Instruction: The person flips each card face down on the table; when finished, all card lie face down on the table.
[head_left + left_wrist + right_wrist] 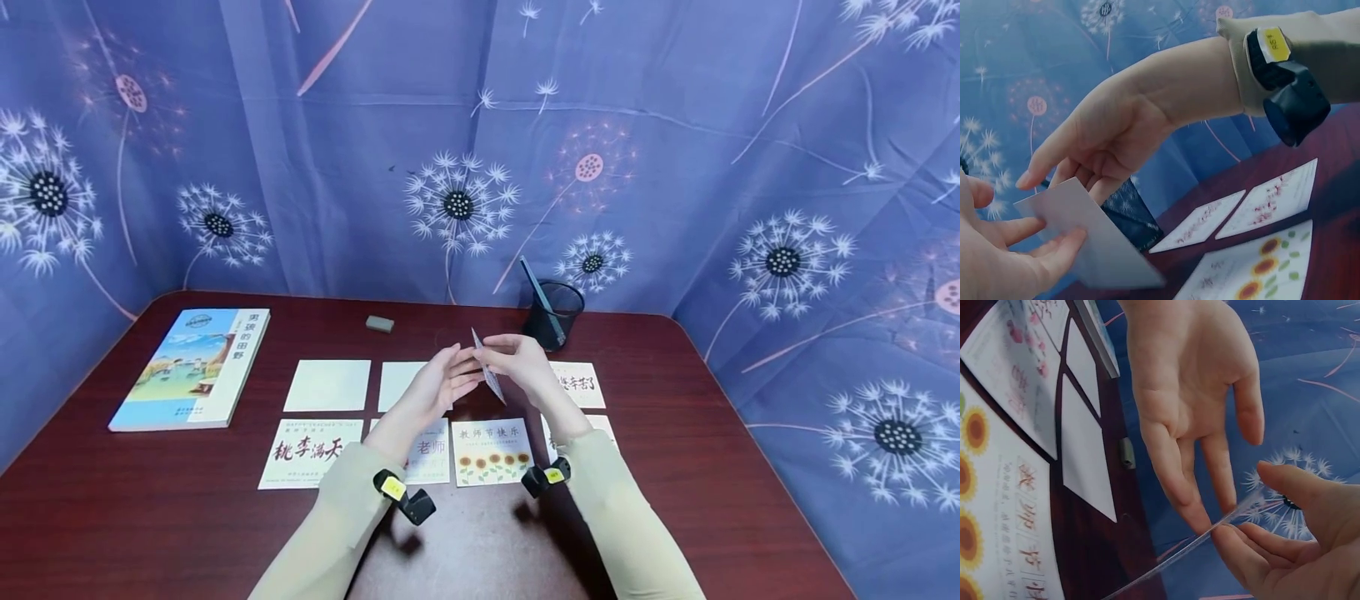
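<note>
Over the middle of the table, a thin card [489, 367] stands tilted, nearly edge-on in the head view. My right hand [525, 367] pinches it near its upper edge between thumb and fingers. From the other side, my left hand [427, 383] touches it with extended fingertips, its thumb off the card. The left wrist view shows the card's plain pale face [1107, 253], with part of the right hand [1122, 125] hidden behind. Below the hands lies a sunflower card [492, 467]; a card with a few red characters [431, 450] is partly covered by the left arm.
Other cards lie in two rows: a blank one [327, 385], another blank one [397, 379], a calligraphy card [307, 454] and a lettered card [583, 385] at right. Behind them are a grey eraser [379, 323] and a black mesh pen cup [566, 304]. A book [191, 367] lies left.
</note>
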A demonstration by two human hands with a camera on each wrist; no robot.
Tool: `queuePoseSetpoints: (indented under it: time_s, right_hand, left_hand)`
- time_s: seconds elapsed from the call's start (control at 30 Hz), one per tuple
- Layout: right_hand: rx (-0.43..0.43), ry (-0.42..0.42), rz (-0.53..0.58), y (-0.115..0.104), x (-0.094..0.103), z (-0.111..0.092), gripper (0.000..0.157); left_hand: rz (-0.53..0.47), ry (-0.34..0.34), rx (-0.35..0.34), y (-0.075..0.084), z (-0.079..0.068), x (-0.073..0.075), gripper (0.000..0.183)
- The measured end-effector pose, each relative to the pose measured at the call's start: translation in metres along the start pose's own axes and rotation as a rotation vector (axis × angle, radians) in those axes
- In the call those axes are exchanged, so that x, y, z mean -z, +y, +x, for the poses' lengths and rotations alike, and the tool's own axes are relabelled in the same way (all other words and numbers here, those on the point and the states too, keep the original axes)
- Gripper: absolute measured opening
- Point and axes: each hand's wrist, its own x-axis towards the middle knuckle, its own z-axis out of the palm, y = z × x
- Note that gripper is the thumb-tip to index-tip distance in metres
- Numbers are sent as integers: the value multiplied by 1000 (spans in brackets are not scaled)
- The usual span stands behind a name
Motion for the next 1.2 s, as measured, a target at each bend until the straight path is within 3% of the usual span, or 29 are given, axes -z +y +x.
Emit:
queuePoseSetpoints:
  time_s: [0.17, 0.3, 0.57, 0.77, 0.97, 1.2]
  right_hand:
    - [25, 38, 92, -6, 6, -2, 42]
    - [31, 94, 98, -8, 12, -2, 39]
    - [-28, 230, 77, 10, 34, 3, 34]
    - [-91, 221, 194, 39, 46, 6, 36]
    - [-164, 197, 206, 60, 46, 7, 38]
    - [-184, 199, 196, 73, 41, 8, 41]
  left_hand:
    - [60, 12, -12, 12, 0, -14, 57]
    - [111, -3, -8, 19, 2, -21, 56]
    - [121, -75, 23, 11, 10, -18, 56]
    - [84, -27, 38, 1, 9, -11, 55]
    - [113, 1, 81, -11, 9, -6, 54]
    - [165, 18, 97, -19, 8, -4, 54]
